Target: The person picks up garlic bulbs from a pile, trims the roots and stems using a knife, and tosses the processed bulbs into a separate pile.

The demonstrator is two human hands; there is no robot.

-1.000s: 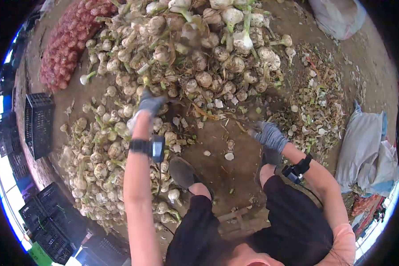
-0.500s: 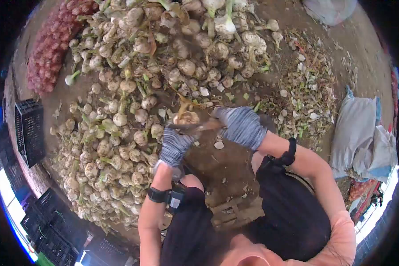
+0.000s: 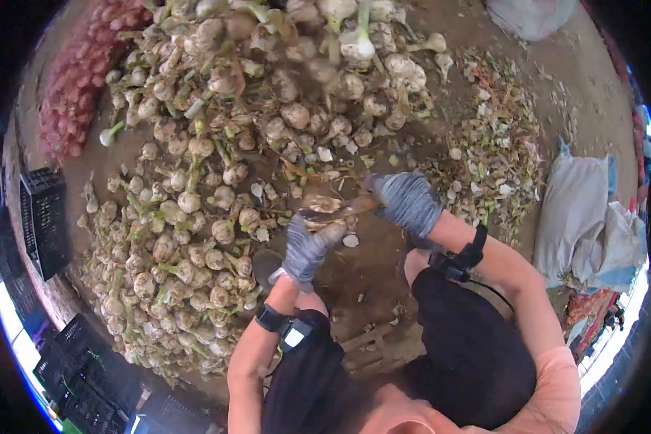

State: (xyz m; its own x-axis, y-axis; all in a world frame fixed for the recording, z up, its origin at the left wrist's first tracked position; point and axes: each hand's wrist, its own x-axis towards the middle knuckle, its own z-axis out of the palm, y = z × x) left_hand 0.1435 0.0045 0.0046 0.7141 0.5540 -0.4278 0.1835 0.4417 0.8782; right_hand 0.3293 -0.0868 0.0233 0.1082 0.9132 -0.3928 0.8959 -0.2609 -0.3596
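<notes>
My left hand [image 3: 307, 248], in a grey striped glove, is closed around a garlic bulb [image 3: 324, 203] in front of my knees. My right hand [image 3: 410, 205], gloved the same way, grips what looks like a knife [image 3: 362, 205]. Its brownish handle end sits in the right fist, and the dark blade lies across the bulb toward my left fingers. Motion blurs the blade edge. Just beyond and left of both hands spreads a large heap of garlic bulbs [image 3: 188, 271], many with cut or green stems.
Trimmings [image 3: 495, 159] lie scattered at the right. Beyond them are whitish sacks [image 3: 575, 217]. A red net sack [image 3: 76, 101] of bulbs stands at the far left, with black crates [image 3: 45, 220] along that edge. A pale bag [image 3: 532, 16] lies at the top right.
My left hand has moved right and turned inward with the bulb, closer to my right hand. The bulb sits lower, under the knife. The view has shifted slightly.
</notes>
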